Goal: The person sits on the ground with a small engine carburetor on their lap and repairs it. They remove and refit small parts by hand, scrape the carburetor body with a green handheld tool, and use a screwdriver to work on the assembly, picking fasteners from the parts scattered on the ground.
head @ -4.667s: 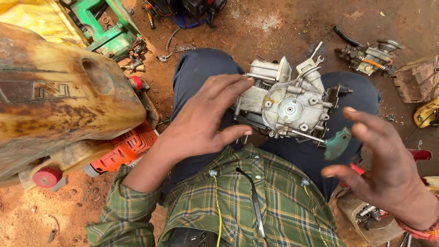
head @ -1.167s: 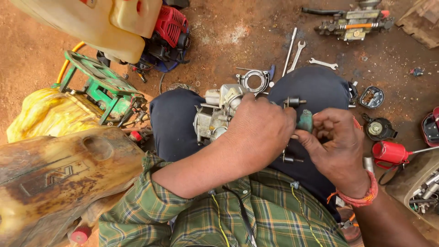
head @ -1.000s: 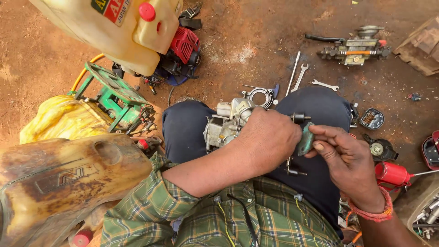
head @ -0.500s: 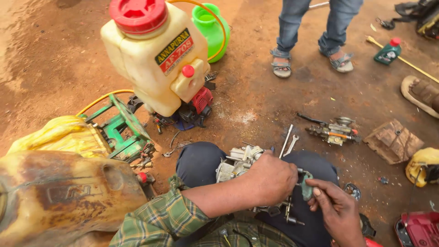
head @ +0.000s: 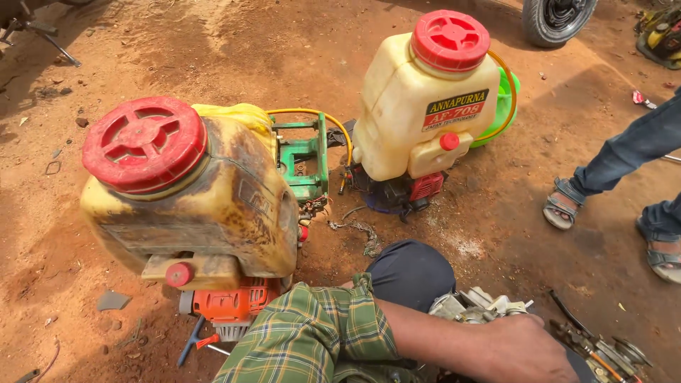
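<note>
Atop metal engine part (head: 477, 306), left hand (head: 528, 349)

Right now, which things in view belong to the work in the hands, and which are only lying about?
In hand:
left hand
grey engine part on the lap

Lying about:
dirty yellow sprayer tank
cleaner cream sprayer tank
green frame
second engine part on the ground

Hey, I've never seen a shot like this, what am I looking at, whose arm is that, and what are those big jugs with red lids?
The camera sits on a person's head, looking down. The arm in the green plaid sleeve is theirs; its left hand rests on a small metal engine part on their lap. The right hand is out of view. On the dirt ground stand two backpack sprayers: a stained yellow tank and a cleaner cream tank, both with red caps. A green metal frame stands between them. A second person's sandalled feet show at the right.
</note>
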